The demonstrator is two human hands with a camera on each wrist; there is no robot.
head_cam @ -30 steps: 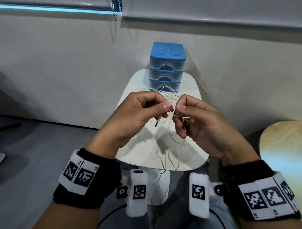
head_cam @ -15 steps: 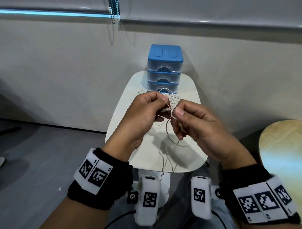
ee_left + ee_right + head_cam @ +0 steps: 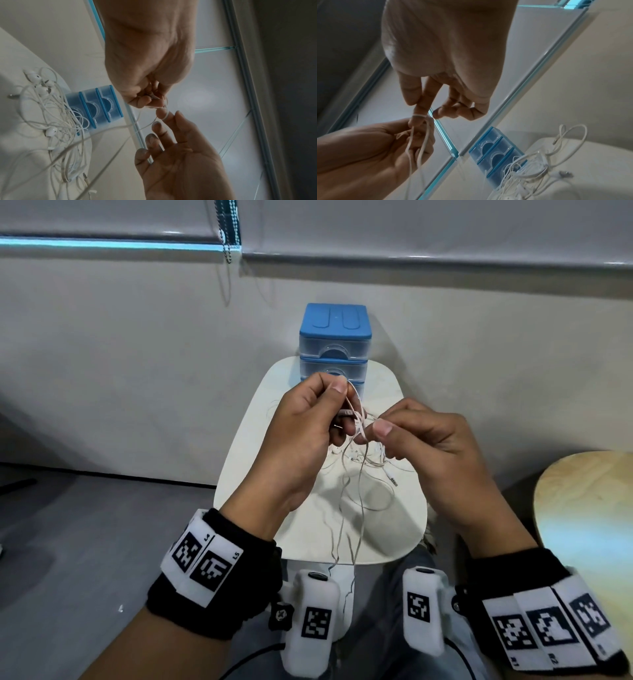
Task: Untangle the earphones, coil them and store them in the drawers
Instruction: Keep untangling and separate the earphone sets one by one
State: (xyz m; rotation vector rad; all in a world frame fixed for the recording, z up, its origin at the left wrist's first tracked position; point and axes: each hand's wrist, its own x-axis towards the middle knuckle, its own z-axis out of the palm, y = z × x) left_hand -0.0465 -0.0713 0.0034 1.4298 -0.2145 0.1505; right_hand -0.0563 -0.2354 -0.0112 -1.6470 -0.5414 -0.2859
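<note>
Head view: left hand [image 3: 301, 433] and right hand [image 3: 421, 440] both pinch earphones [image 3: 358, 426].

White table [image 3: 246, 474]: blue drawers [image 3: 334, 344], tangled earphones [image 3: 51, 115].

Head view looks down; wrist views look up close; all share drawers [image 3: 334, 344]

Both hands meet above a small white table [image 3: 260, 474]; the left hand [image 3: 301, 436] and right hand [image 3: 424, 446] pinch a white earphone cable [image 3: 358, 419]; blue drawers [image 3: 334, 344] stand behind.
</note>
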